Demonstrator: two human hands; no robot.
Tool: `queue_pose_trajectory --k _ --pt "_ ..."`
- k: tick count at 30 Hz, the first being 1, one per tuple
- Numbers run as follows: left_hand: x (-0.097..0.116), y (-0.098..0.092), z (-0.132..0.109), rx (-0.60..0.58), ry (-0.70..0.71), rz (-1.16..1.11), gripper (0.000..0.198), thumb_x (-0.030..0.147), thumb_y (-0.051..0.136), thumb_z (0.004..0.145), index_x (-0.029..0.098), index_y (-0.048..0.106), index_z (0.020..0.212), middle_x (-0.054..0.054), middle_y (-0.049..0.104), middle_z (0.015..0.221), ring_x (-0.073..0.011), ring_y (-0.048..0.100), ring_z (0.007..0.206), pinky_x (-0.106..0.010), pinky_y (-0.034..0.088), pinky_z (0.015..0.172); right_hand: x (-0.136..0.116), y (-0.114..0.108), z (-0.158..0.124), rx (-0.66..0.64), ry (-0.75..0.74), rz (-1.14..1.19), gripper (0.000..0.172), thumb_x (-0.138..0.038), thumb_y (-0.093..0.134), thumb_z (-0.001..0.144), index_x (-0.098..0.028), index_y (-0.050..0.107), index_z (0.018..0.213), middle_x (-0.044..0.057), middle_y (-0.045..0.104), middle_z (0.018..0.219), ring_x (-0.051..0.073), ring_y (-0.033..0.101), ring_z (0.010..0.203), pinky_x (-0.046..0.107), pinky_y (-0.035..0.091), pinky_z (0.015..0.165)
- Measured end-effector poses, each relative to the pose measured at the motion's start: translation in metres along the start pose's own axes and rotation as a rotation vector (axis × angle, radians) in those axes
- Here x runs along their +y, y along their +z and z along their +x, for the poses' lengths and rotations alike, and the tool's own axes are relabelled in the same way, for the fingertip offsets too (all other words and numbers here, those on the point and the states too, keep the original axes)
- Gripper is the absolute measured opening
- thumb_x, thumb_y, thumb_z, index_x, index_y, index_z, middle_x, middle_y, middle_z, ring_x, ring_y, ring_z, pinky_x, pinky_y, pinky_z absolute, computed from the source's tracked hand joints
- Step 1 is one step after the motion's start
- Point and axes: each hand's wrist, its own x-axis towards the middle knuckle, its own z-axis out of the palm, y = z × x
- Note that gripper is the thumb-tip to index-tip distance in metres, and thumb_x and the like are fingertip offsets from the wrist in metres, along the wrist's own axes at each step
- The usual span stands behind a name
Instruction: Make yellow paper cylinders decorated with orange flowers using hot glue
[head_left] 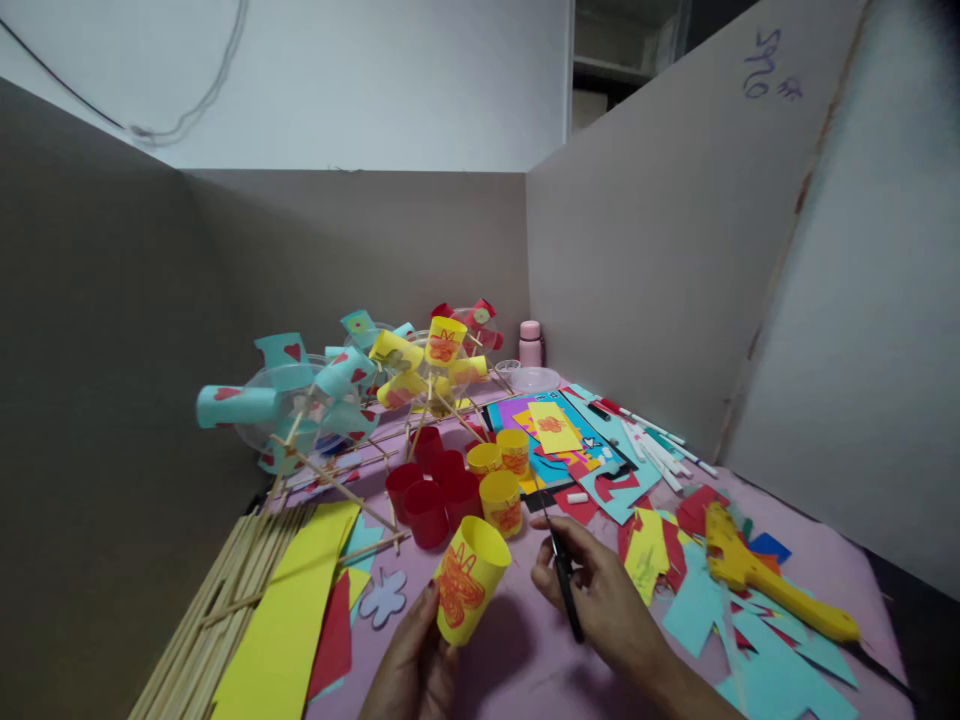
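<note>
In my left hand (420, 640) a small yellow paper cup (472, 580), open at the top and marked with an orange-red butterfly drawing, is held tilted. My right hand (592, 590) grips a slim black-handled tool (564, 580) with a thin blade pointing away from me; whether it is scissors or a knife I cannot tell. The blade is apart from the held cup. Just beyond stand several red paper cups (426, 515) and three yellow paper cups (501, 503). A flower-shaped cutout (383, 598) lies left of my left hand.
Stick-framed paper wheels (300, 395) stand at back left. Bundled sticks (217, 610) and yellow sheets (289, 620) lie left. Right are a yellow glue gun (772, 580), blue scraps (787, 660) and markers (656, 455). A pink bottle (530, 344) stands by the grey partition (637, 280).
</note>
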Motion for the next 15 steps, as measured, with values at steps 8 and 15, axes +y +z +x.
queue_pose_trajectory --k 8,15 --pt "0.002 -0.018 0.019 0.012 0.017 -0.048 0.02 0.005 0.07 0.071 0.016 0.068 0.088 -0.004 0.073 0.078 -0.0115 0.065 0.048 -0.015 0.052 0.041 0.0 0.004 -0.002 -0.108 0.045 -0.229 0.042 -0.03 0.067 0.068 -0.016 0.062 0.108 -0.003 0.051 0.067 0.015 0.044 0.061 0.027 0.035 0.058" --pt "0.006 -0.012 0.014 0.062 0.112 0.0 0.017 0.005 0.069 0.072 0.018 0.067 0.084 0.0 0.071 0.077 -0.0099 0.064 0.052 -0.013 0.049 0.039 0.005 0.002 -0.003 -0.226 0.091 -0.203 0.037 -0.028 0.067 0.067 -0.017 0.066 0.102 -0.005 0.041 0.06 0.013 0.037 0.056 0.026 0.027 0.053"
